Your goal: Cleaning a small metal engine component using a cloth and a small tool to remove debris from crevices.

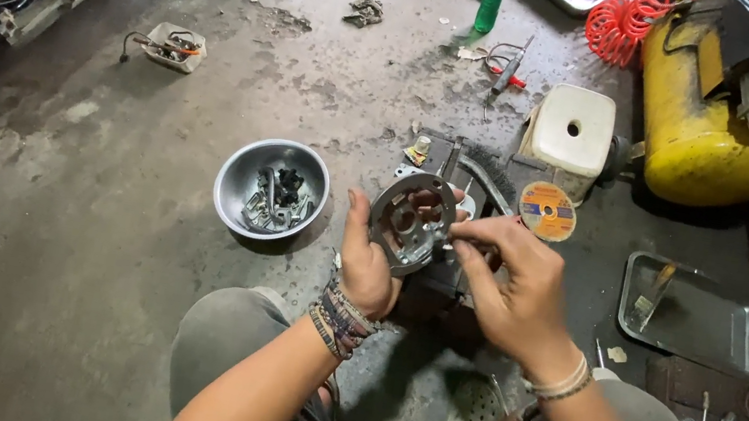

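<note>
the left hand grips the round metal plate by its rim — the right hand pinches a small part at the plate's right edge; fitting looks unfinished, more parts wait in the steel bowl left of the left hand.

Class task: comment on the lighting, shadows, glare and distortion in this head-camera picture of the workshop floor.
Head view: soft, even light; the metal bowl throws a faint shadow and shows mild glare on its rim; left hand, right hand and round metal plate are sharp; wide-angle lens bends the edges.
</note>
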